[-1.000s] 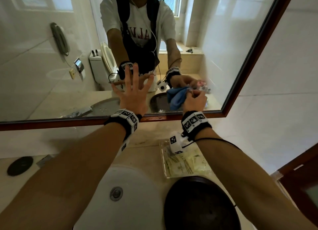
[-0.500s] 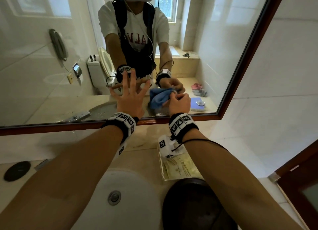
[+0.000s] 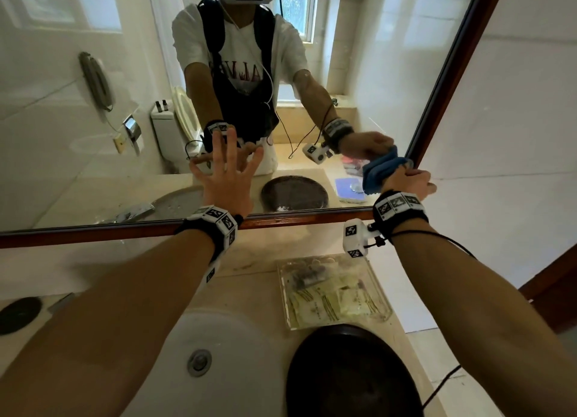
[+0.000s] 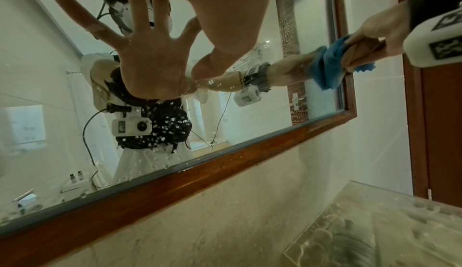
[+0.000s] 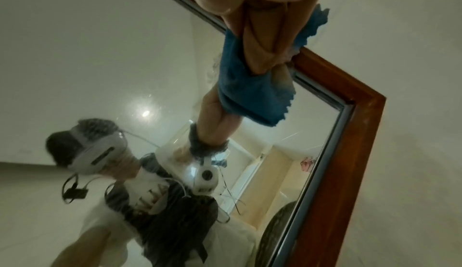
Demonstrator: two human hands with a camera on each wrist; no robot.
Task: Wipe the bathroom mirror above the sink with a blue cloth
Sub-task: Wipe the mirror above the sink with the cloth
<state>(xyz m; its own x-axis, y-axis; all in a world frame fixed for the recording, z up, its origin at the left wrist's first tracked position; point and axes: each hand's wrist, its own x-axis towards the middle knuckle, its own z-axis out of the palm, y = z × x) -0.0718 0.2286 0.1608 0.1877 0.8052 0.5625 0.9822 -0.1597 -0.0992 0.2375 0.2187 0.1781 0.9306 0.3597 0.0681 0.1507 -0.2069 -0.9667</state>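
The mirror [image 3: 78, 151] has a brown wooden frame [image 3: 93, 232] and hangs over the counter. My left hand [image 3: 228, 173] lies flat on the glass with fingers spread, near the lower middle; the left wrist view shows it [image 4: 220, 14] against its own reflection. My right hand [image 3: 406, 181] grips a bunched blue cloth [image 3: 379, 170] and presses it on the glass at the right edge, against the frame. In the right wrist view the fingers [image 5: 262, 34] curl round the cloth [image 5: 245, 85] beside the frame's [image 5: 350, 133] lower right corner. The blue cloth [image 4: 325, 67] also shows in the left wrist view.
Below the mirror are a white sink [image 3: 224, 354], a dark round bowl [image 3: 349, 376] and a clear tray [image 3: 331, 291] of sachets on the beige counter. A black disc [image 3: 18, 313] lies far left. A brown door [image 3: 555, 291] stands right. Water drops [image 4: 160, 129] dot the lower glass.
My right hand has swept the blue cloth to the right, from beside the left hand to the mirror's right frame. The left hand stays pressed on the glass.
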